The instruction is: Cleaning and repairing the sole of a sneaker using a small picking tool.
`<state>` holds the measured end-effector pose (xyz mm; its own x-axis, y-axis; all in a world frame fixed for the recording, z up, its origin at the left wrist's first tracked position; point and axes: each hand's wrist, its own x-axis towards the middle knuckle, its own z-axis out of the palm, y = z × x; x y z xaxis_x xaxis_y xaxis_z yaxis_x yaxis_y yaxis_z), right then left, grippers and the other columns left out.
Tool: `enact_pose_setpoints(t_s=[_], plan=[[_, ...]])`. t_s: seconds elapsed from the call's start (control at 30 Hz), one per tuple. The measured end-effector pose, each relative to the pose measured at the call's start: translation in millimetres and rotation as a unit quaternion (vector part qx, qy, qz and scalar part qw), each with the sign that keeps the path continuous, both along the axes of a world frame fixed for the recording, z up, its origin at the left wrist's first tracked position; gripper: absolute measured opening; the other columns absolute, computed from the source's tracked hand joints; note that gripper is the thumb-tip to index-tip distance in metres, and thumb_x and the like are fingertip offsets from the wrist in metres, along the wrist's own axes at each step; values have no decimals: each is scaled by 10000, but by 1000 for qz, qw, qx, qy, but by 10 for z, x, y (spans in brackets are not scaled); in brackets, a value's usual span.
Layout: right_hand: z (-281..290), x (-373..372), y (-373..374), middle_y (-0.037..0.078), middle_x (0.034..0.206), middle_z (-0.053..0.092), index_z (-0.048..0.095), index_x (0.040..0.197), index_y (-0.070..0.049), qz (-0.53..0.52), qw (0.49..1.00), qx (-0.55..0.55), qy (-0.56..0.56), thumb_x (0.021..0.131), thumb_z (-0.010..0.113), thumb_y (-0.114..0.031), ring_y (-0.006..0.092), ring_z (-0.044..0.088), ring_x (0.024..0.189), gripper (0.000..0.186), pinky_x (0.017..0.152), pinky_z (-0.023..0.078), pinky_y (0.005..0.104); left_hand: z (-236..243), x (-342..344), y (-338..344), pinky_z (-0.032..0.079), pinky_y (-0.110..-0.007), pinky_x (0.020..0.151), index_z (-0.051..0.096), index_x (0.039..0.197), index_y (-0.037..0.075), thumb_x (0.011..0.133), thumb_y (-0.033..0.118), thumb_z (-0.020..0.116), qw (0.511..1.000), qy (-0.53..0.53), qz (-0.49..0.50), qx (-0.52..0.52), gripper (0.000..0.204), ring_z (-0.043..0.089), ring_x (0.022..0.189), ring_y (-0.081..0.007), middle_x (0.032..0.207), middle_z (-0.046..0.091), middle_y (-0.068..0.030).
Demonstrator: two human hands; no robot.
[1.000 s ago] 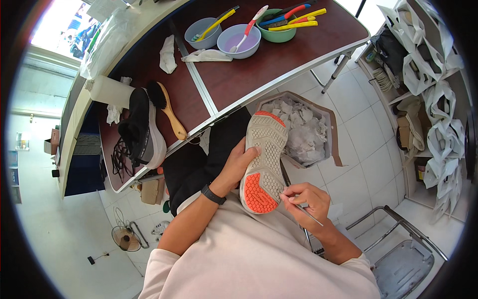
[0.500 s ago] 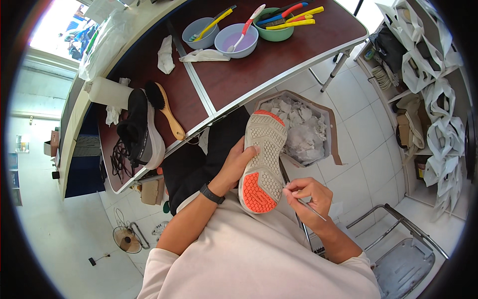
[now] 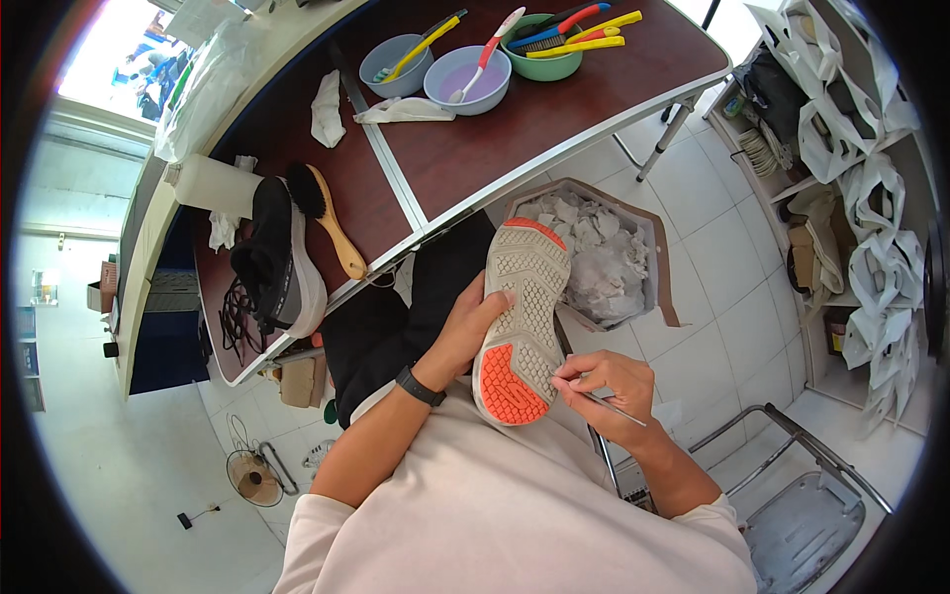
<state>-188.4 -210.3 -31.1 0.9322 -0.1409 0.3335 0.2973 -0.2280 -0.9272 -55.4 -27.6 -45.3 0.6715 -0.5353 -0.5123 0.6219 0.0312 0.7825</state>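
My right hand [image 3: 614,384] has shifted in toward the shoe [image 3: 531,282], fingers pinched on a thin tool [image 3: 616,408]; my left hand [image 3: 465,329] clasps the shoe, sole up. Probably tread-picking; next needs a steady tip.

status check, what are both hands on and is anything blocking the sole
Left hand gripping beige-and-orange textured shoe sole, facing camera. Right hand pinching thin silver metal rod near sole's edge. Left thumb over sole, most of it unobstructed.
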Motion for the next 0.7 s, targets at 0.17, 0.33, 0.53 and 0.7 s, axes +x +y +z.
enact_pose_setpoints(t_s=[0.17,0.33,0.53,0.7], plan=[[0,32,-10,95,830,741,573,758,-57,6,1000,-20,-14,752,819,49,199,712,676,268,581,549,283,-13,2,16,513,-336,981,346,1508,2,967,204,524,1000,-5,-5,9,604,609,1155,-182,1342,570,-124],[-4,62,-48,92,840,737,568,757,-61,35,998,-39,-28,751,814,50,203,705,674,269,566,543,282,10,3,23,504,-342,995,346,1506,-7,965,204,529,1000,-19,-18,11,608,600,1173,-185,1356,563,-125],[-21,25,-8,83,842,731,572,755,-64,-34,993,-101,-56,753,812,55,179,687,646,267,535,527,261,-47,-13,23,469,-351,1036,366,1488,-29,982,162,534,1000,-19,-8,-4,567,569,1221,-200,1368,556,-149],[-2,-4,-24,82,843,734,571,753,-60,-14,997,-60,-49,759,814,49,164,680,630,266,527,522,253,-2,1,22,465,-348,1038,356,1501,-28,976,164,536,1000,-4,-5,-7,588,569,1218,-200,1374,553,-145]])
